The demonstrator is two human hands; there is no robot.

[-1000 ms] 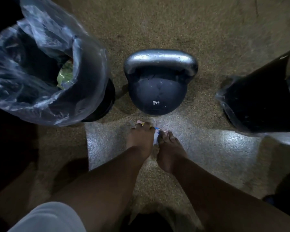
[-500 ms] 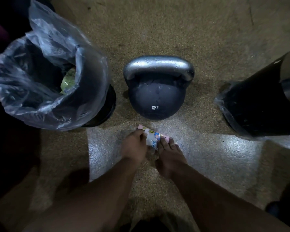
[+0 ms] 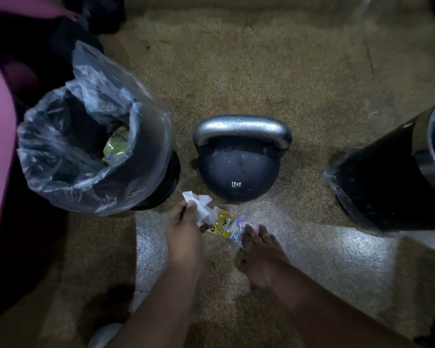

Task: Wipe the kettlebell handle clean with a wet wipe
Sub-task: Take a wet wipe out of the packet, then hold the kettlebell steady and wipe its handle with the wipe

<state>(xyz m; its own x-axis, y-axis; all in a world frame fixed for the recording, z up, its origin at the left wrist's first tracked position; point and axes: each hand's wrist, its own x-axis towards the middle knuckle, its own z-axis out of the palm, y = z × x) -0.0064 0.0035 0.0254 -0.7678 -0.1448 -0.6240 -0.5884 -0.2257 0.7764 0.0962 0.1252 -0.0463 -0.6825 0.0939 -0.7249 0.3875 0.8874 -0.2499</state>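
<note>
- While the right hand [image 3: 259, 252] steadies the wipe packet [image 3: 227, 226] by its near end, the left hand [image 3: 185, 231] holds a wet wipe [image 3: 200, 206] raised at the far end; packet braced, I judge, so the sheet comes free without the pack lifting
- Left grip: thumb and fingertips pinched on the crumpled white wipe, which stands above the knuckles; its lower part meets the packet, cannot tell whether it has fully left the opening
- Right grip: fingers [image 3: 255, 236] curled over the packet's blue end, palm down, low over the floor [image 3: 324, 252]; cannot tell whether the packet rests on it
- Both forearms reach forward from the bottom of the view and converge just in front of the kettlebell [image 3: 239, 172]
- Kettlebell upright on the floor, between a lined bin [image 3: 98, 156] on the left and a black bin [image 3: 382, 187] on the right, apart from both; its handle [image 3: 241, 126] on top, silver, beaded with droplets, neither hand on it
- Judgement: hands work near the bell so the wipe has a short reach to the handle; lined bin beside the left hand is handy for the used sheet
- Step in hand: getting the wipe; wiping not yet begun
</note>
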